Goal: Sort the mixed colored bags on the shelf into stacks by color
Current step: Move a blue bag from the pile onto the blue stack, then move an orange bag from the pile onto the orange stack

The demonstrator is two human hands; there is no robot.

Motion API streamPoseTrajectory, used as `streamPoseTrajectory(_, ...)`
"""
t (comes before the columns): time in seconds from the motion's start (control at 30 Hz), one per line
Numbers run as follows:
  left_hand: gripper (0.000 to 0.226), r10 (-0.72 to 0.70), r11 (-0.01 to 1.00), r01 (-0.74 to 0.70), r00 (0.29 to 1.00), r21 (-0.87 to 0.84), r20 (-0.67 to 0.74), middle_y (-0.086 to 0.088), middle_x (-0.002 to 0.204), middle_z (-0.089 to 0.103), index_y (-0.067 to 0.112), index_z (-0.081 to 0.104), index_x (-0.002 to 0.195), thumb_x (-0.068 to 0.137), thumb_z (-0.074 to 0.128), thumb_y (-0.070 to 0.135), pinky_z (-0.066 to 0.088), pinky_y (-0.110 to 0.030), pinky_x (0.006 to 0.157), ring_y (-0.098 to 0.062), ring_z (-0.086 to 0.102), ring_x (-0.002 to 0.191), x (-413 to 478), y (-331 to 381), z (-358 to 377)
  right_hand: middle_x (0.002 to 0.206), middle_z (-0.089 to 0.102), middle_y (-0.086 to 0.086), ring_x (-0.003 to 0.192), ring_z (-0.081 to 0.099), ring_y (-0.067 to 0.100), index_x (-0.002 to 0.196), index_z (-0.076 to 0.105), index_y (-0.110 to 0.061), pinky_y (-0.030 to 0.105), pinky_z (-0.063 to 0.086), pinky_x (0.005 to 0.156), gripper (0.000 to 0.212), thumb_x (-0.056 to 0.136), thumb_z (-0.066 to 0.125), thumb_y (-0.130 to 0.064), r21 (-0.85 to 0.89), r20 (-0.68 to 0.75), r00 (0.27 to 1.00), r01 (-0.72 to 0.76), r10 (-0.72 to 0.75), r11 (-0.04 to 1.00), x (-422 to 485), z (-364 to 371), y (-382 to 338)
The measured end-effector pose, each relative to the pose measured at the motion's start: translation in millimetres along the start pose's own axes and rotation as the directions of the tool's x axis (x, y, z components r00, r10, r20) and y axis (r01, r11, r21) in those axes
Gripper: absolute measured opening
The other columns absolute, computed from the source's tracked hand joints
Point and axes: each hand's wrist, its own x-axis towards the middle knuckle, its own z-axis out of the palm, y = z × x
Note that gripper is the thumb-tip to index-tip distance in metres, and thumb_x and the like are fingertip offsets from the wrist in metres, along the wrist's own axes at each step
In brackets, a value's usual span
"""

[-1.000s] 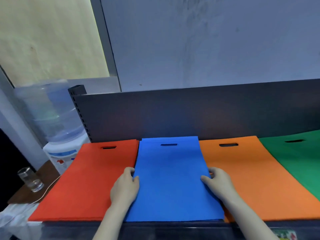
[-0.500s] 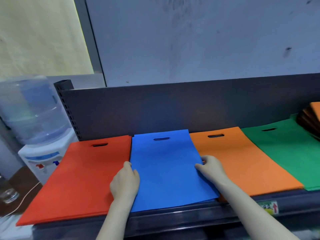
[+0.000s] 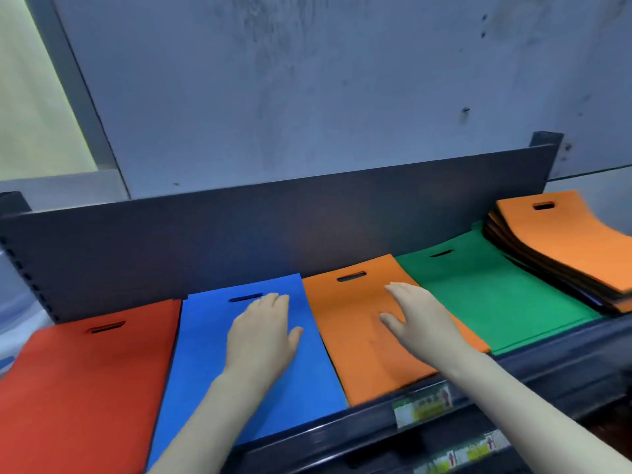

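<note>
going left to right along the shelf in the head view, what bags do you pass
red bag → blue bag → orange bag → green bag → pile with an orange bag on top

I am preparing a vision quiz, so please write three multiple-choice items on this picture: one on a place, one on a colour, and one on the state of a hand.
1. Which bag lies between the blue bag and the green bag? A red; B orange; C none.
2. What colour is the top bag of the tall pile at far right? A orange; B green; C blue.
3. How is the left hand? A gripping a handle hole; B curled in a fist; C flat on the blue bag, fingers straight.

Key: 1 B, the orange bag lies between them; 2 A, orange lies on top; 3 C, its palm rests flat on blue.
</note>
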Motion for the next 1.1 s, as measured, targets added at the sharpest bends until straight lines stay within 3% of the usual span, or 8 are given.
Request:
streamPoseTrajectory(0.17, 0.057, 0.122, 0.983, -0.112, 0.991, -0.142, 0.062, 0.009, 0.145, 0.041, 0.023, 0.036, 0.142, 0.092, 0.051, 0.047, 0.044, -0.034, 0.100, -0.014, 0.040, 0.133, 25, 88, 0, 0.150, 0.037, -0.002, 0.140, 0.031, 0.015, 0.147, 0.033, -0.017, 0.029, 0.031, 0.113, 0.062, 0.092, 0.056, -0.037, -0.031, -0.030, 0.999, -0.015, 0.014, 0.999, -18, -39, 64)
streamPoseTrajectory(0.33, 0.065, 0.214, 0.960, -0.198, 0.975, -0.196, 0.065, 0.009, 0.151, 0.035, 0.026, 0.029, 0.147, 0.091, 0.052, 0.049, 0.039, -0.031, 0.106, -0.012, 0.035, 0.138, 47, 182, 4, 0.153, 0.033, -0.003, 0.142, 0.026, 0.012, 0.149, 0.028, -0.017, 0.024, 0.025, 0.114, 0.064, 0.094, 0.054, -0.036, -0.049, -0.060, 0.998, -0.031, 0.028, 0.998, -32, -84, 140)
streamPoseTrajectory(0.57, 0.063, 0.269, 0.938, -0.252, 0.962, -0.240, 0.039, 0.010, 0.149, 0.039, 0.029, 0.031, 0.146, 0.091, 0.052, 0.052, 0.043, -0.030, 0.101, -0.011, 0.039, 0.135, 64, 294, 9, 0.149, 0.038, -0.004, 0.140, 0.031, 0.013, 0.147, 0.030, -0.017, 0.027, 0.031, 0.112, 0.062, 0.094, 0.055, -0.035, -0.061, -0.081, 0.992, -0.100, 0.095, 0.993, -51, -141, 245)
streamPoseTrajectory(0.83, 0.063, 0.297, 0.920, -0.263, 0.952, -0.290, 0.076, 0.011, 0.149, 0.039, 0.030, 0.031, 0.146, 0.090, 0.052, 0.051, 0.042, -0.029, 0.102, -0.010, 0.038, 0.135, 78, 384, 33, 0.150, 0.037, -0.005, 0.141, 0.028, 0.013, 0.147, 0.031, -0.017, 0.026, 0.029, 0.111, 0.061, 0.094, 0.054, -0.035, -0.065, -0.085, 0.982, -0.176, 0.170, 0.982, -65, -166, 341)
streamPoseTrajectory(1.1, 0.062, 0.299, 0.922, -0.254, 0.946, -0.292, 0.122, 0.012, 0.148, 0.040, 0.030, 0.032, 0.145, 0.090, 0.052, 0.051, 0.041, -0.029, 0.102, -0.009, 0.039, 0.134, 115, 429, 63, 0.153, 0.031, -0.009, 0.143, 0.023, 0.009, 0.149, 0.027, -0.020, 0.022, 0.025, 0.112, 0.062, 0.095, 0.052, -0.036, -0.011, -0.091, 0.972, -0.219, 0.217, 0.976, -38, -166, 400)
